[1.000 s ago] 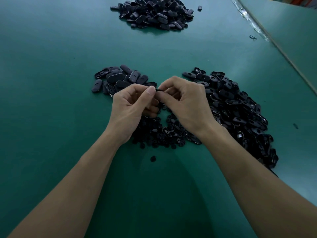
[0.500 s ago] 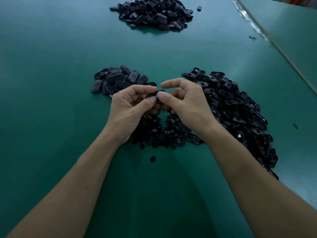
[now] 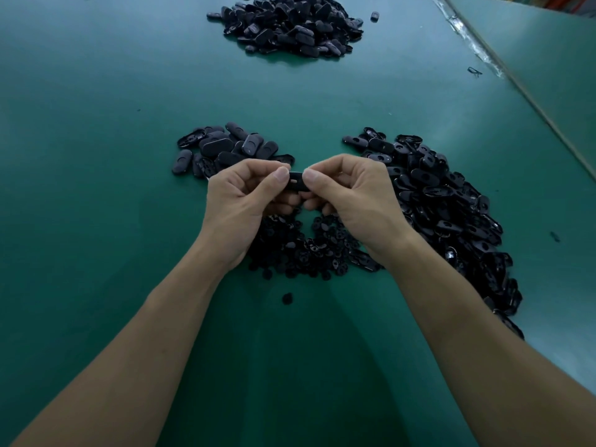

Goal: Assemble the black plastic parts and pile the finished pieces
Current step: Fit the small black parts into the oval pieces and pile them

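- Holding the black part (image 3: 295, 181) at the centre of the frame, you have it pinched from both ends. Your left hand (image 3: 240, 201) grips the end toward the left, thumb on top and fingers curled beneath, and your right hand (image 3: 351, 195) grips the other end the same way. A small slot shows on its face.
- Whether its 2 pieces are fully seated cannot be told, because your thumbs cover the ends.
- Uneven thumb pressure could leave an end unclipped, and a partly closed piece would slip into the finished stock unnoticed.
- Squeezing hard on smooth plastic may shoot it out into the small inserts (image 3: 303, 250) just below your hands, where it would be hard to find.
- The open shells (image 3: 451, 214), heaped at the right of the frame, lie near your right wrist, so a careless sweep could scatter them.
- The closed pieces (image 3: 225, 150) just above your left hand look like the finished pile. A short toss would mix the part with the inserts.
- The far pile (image 3: 287, 24) sits at the top of the frame on the green table (image 3: 96, 156), well apart.
- 1 stray insert (image 3: 287, 298) lies alone below the heap.
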{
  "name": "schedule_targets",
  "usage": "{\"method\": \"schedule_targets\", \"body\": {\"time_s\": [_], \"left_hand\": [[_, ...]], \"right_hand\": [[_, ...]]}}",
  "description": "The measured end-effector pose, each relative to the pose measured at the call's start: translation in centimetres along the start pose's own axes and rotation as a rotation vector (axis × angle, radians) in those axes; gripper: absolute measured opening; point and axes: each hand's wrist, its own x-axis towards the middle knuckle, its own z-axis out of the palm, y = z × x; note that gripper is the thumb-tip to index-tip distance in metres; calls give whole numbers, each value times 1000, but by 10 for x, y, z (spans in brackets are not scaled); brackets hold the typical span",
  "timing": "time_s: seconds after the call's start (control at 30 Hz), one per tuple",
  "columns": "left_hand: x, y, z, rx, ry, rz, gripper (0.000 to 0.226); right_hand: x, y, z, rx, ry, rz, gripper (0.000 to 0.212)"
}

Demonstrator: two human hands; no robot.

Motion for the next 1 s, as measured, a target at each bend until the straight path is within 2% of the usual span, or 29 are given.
{"method": "schedule_targets", "body": {"time_s": [0.13,0.33,0.43,0.47,0.6,0.73,0.87,0.93,1.0], "left_hand": [[1,-2,-3,5,-8,18,5],[2,-4,-4,30,-16,32,26],[2,-5,-3,51,-26,49,11],[2,-5,-2,58,-25,50,7],[2,-3,-2,63,-37,51,13],[1,-4,0,42,-52,46,14],[0,-3,0,32,-28,33,16],[1,-3,0,41,-22,44,17],[1,-4,0,54,-15,57,16]], "right_hand": [[-1,1,1,7,-14,3,3],[-2,-2,2,62,-21,-2,4],[-3,-4,5,55,-39,13,7],[-4,-5,5,10,-40,21,8],[-3,-5,2,-283,-92,17,12],[-2,-5,-3,-484,-42,-54,1],[-2,0,-4,-796,30,-49,32],[-1,1,-4,-974,-29,-22,46],[0,4,-6,-1054,-77,1,50]]}}
